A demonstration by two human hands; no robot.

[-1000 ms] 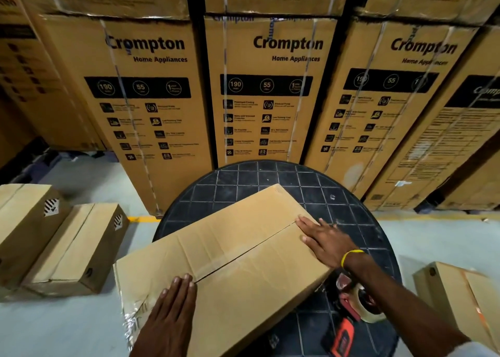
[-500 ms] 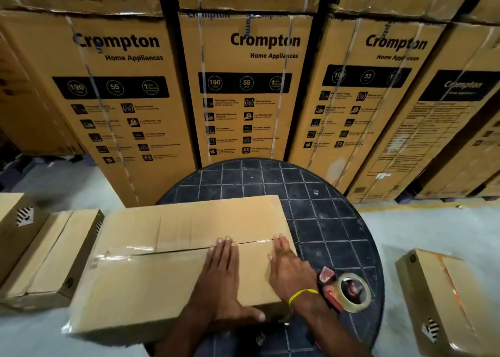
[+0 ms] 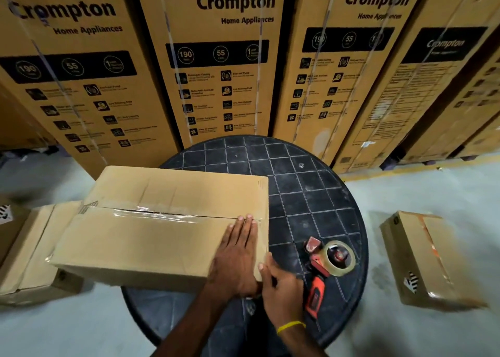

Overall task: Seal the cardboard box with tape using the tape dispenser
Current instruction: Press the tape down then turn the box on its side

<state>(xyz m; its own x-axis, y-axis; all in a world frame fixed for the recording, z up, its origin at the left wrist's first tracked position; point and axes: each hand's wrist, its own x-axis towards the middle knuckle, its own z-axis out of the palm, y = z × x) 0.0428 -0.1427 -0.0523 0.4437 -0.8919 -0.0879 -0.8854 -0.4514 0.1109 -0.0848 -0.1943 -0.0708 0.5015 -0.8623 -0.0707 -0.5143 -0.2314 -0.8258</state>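
Box (image 3: 151, 237): lies flat on the 9 o'clock side of the round table (image 3: 311, 194), its far-left end hanging past the rim, much as half a second ago.
Tape (image 3: 151, 214): a clear, shiny strip covers the seam's 9 o'clock stretch.
Change: both hands lay flat by the seam before. The right one has since left the top and the left one has slid toward 3 o'clock.
Left hand (image 3: 238, 248): flat, fingers straight and together, pressing the top near the box's 3 o'clock end, fingertips at the seam.
Right hand (image 3: 281, 289): fingers loosely bent, holding nothing, thumb against the box's 5 o'clock corner.
Tape dispenser (image 3: 328, 262): lies on the table at 4 o'clock, just beside the right hand.
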